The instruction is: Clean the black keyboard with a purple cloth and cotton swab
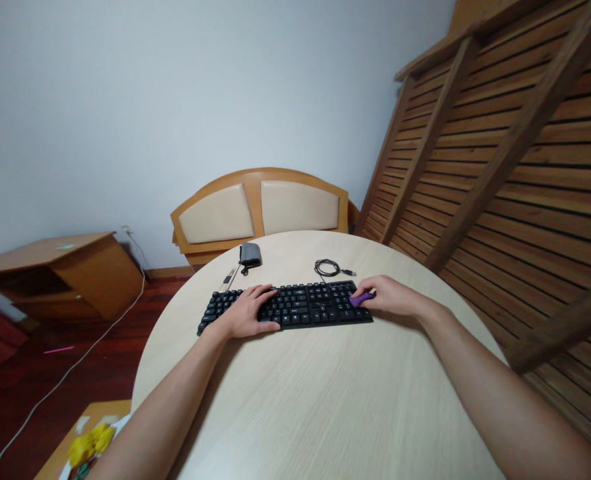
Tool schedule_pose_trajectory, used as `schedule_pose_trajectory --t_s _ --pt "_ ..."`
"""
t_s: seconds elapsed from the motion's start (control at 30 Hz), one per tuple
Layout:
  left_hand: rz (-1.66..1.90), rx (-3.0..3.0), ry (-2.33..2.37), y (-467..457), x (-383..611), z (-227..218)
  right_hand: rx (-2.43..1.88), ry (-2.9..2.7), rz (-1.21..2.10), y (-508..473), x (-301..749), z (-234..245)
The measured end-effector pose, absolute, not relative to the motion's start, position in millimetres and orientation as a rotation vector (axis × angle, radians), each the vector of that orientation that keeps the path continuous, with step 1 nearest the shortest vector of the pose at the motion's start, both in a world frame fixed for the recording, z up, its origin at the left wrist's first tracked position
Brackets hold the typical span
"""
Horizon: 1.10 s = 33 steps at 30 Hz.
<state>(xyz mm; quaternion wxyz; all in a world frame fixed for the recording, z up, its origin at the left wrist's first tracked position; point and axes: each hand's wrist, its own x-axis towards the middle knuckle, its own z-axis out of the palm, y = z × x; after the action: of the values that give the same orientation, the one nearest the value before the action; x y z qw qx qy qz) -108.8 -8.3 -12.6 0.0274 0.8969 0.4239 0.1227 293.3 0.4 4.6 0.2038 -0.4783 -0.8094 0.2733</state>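
A black keyboard lies flat on the round, pale wooden table. My left hand rests on its left half, fingers spread over the keys and thumb along the front edge. At the number pad on the right end, my right hand is closed around a small purple lump that touches the keys. Whether the lump is putty or cloth I cannot tell. Behind the keyboard lies its coiled black cable with a USB plug.
A grey folded pouch and a small pale strip with a dark part lie at the table's back left. Beyond stands a padded wooden headboard. Wooden slats lean on the right; a low cabinet stands left.
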Motion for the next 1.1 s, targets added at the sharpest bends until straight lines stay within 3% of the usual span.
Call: schedule_pose_trajectory --t_s 0.37,0.6,1.1 --pt "0.37 2.788 1.27 -10.2 -107.6 -6.6 -1.342 -2.238 0.991 -6.8 291.6 15.1" --pt "0.333 2.814 1.356 -15.3 -95.3 -10.6 -1.214 -2.163 0.504 2.7 279.4 2.6" --pt "0.282 2.87 1.398 -16.1 -18.3 -14.9 -1.26 -2.228 0.291 14.2 266.9 -3.7"
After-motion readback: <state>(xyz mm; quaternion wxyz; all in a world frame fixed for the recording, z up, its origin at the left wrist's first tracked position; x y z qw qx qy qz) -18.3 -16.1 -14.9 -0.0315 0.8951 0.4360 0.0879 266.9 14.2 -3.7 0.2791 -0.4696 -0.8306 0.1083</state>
